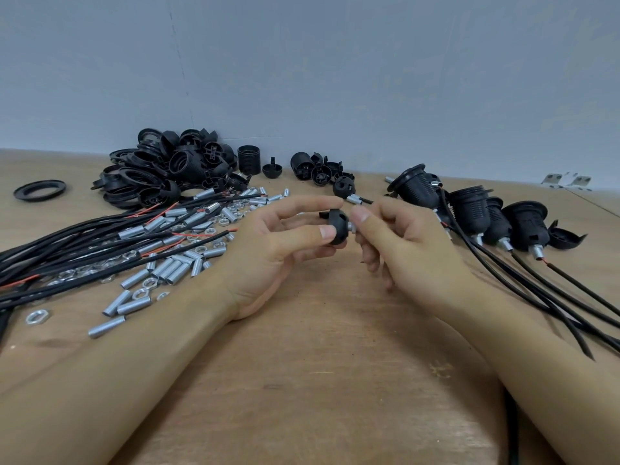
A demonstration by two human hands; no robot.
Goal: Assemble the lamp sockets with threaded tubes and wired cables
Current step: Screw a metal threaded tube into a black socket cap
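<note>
1. Above the middle of the wooden table [318,347] we hold a black socket cap [336,227] between both hands.
2. Our left hand [281,250] grips the cap – thumb in front, fingers curled over its top.
3. Our right hand [399,243] pinches a short threaded tube [352,227] that sticks out of the cap's right side, touching it.
4. To the left lie loose threaded tubes [167,270], nuts and black cables [84,243].
5. To the right stand finished sockets [469,209] with their cables – well apart from the hands.
6. Behind, near the wall, we see a heap of black socket parts [167,166].
</note>
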